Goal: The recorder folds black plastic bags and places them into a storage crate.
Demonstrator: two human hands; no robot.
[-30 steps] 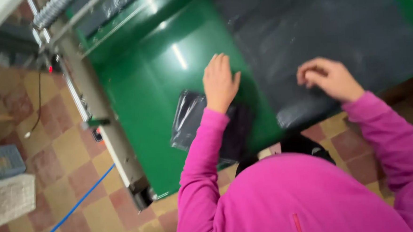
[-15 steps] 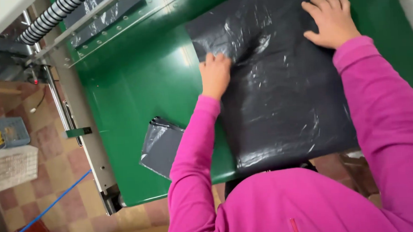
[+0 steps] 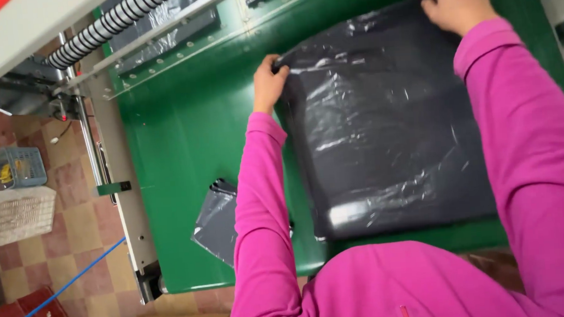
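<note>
Gripping the far corners of a wide stack of dark grey plastic bags [image 3: 383, 121] on the green table [image 3: 184, 138], left hand [image 3: 269, 82] and right hand [image 3: 455, 1] pinch shut; a smaller folded grey bag [image 3: 216, 221] lies finished near-left.

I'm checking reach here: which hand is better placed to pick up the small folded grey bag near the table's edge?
Probably the left. The left hand grips the big black bag at its near corner, and its arm passes right over the small folded grey bag. The right hand holds the far corner, across the sheet.
</note>
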